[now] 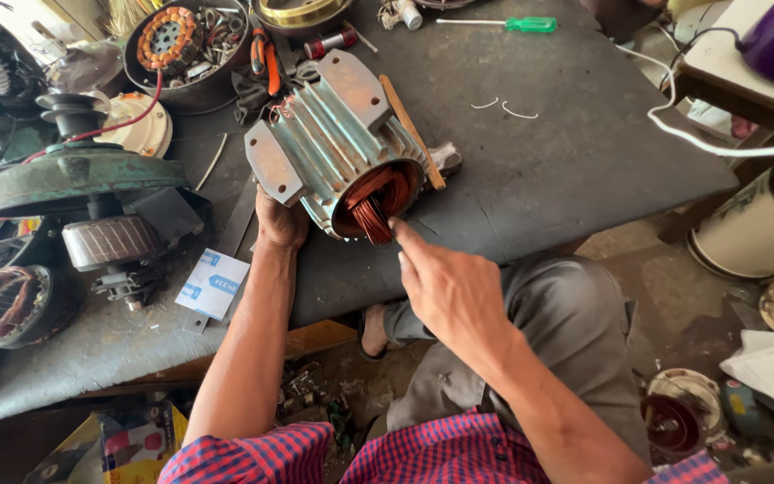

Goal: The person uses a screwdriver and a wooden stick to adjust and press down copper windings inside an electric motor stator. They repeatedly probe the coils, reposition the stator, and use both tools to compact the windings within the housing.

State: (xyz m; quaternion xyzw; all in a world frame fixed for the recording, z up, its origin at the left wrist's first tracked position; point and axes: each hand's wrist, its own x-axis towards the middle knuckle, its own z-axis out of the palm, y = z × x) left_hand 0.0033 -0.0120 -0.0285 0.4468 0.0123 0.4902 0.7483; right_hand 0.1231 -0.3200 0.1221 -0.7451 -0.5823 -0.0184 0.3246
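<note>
A grey-green finned motor housing (333, 134) lies on its side on the dark workbench (548, 152), its open end facing me. Copper wire windings (378, 202) fill that opening. My left hand (279, 220) grips the housing from below at its near left foot. The fingertips of my right hand (445, 282) pinch the copper wires at the lower edge of the opening. A thin wooden stick (412, 130) lies along the housing's right side.
At the left stand a green fan motor (82, 175), a wound stator (11, 305) and a bowl of parts (185, 45). A green-handled screwdriver (508, 24) lies at the back. A white card (212, 284) sits near the bench edge. A white cable (700, 134) runs at right.
</note>
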